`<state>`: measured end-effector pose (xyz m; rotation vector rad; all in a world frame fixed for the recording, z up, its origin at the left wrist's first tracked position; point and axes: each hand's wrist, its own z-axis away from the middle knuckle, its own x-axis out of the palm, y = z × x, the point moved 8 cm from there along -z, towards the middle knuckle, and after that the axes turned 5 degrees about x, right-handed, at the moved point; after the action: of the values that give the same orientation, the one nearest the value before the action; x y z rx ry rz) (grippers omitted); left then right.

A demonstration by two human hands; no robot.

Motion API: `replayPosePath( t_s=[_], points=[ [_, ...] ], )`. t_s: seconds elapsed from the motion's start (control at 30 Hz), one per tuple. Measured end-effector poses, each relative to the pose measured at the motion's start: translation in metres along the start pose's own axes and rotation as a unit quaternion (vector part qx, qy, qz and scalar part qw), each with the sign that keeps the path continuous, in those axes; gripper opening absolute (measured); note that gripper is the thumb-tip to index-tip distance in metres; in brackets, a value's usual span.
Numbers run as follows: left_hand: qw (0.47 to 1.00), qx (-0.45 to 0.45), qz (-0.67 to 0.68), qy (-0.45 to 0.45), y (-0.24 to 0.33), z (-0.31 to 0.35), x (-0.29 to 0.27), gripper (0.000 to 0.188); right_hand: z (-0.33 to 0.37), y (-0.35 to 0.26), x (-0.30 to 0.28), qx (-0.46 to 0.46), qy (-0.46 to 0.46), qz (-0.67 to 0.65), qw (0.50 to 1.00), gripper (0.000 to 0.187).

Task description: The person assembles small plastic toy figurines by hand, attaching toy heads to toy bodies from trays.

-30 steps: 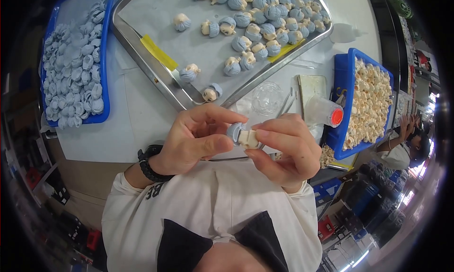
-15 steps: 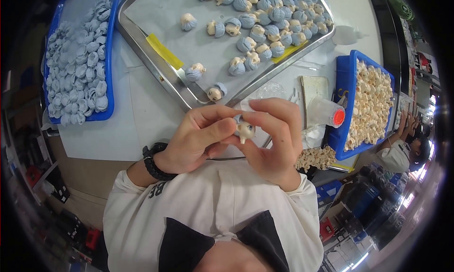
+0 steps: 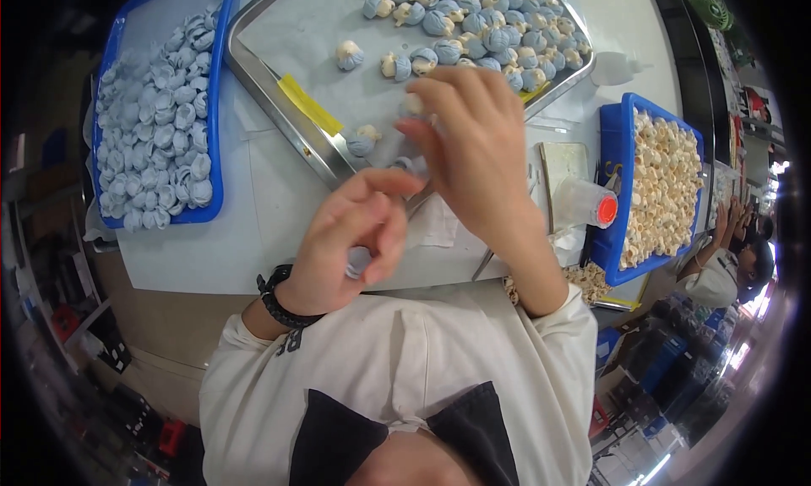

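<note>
My right hand [image 3: 477, 139] is over the near part of the metal tray [image 3: 269, 97], its fingers and thumb around a small doll head [image 3: 412, 106], mostly covered and blurred. In front of my body, my left hand [image 3: 342, 249] has curled fingers with a pale blue hair piece [image 3: 359, 260] tucked in them. Near the tray's close corner lie one doll head with blue hair [image 3: 363, 139] and another, partly hidden blue-haired head [image 3: 410, 163]. Many more blue-haired doll heads [image 3: 494, 38] crowd the tray's far right.
A blue bin [image 3: 218, 139] of pale blue hair pieces stands at the left. At the right is a blue bin [image 3: 623, 190] full of cream-coloured pieces, beside a clear cup with a red centre [image 3: 591, 205]. Yellow tape [image 3: 308, 104] marks the tray. Another person [image 3: 726, 266] works at far right.
My hands have separated. The right hand has moved forward over the tray with the doll head; the left has drawn slightly back, and a hair piece now shows in it.
</note>
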<state>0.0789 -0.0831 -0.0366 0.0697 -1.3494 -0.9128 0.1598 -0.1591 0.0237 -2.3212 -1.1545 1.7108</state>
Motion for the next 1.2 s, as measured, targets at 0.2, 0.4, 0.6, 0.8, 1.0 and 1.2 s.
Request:
replayPosePath(
  t_s=[0.2,0.4,0.6,0.8,1.0,1.2],
  points=[
    [0.985,0.067,0.158,0.032,0.020,0.006,-0.011,0.033,0.004,-0.011,-0.011,-0.013,0.016,-0.011,1.000,0.035],
    [0.988,0.003,0.130,0.085,0.012,0.000,0.000,0.038,0.044,-0.088,-0.035,-0.108,-0.029,-0.097,0.989,0.029],
    [0.995,0.014,0.069,0.066,0.004,0.011,-0.001,0.047,0.049,-0.086,-0.029,-0.126,-0.006,-0.020,0.992,0.027],
    [0.951,0.076,-0.294,-0.054,0.010,0.021,0.028,0.055,0.055,-0.057,-0.085,-0.062,0.132,-0.152,0.978,0.024],
    [0.948,0.041,-0.280,-0.147,0.000,0.008,0.040,0.055,0.066,-0.037,-0.080,-0.040,0.120,-0.127,0.984,0.038],
    [0.952,0.040,-0.279,-0.124,-0.003,-0.001,0.035,0.057,0.104,0.027,-0.149,0.050,0.216,-0.125,0.967,0.035]
  ],
)
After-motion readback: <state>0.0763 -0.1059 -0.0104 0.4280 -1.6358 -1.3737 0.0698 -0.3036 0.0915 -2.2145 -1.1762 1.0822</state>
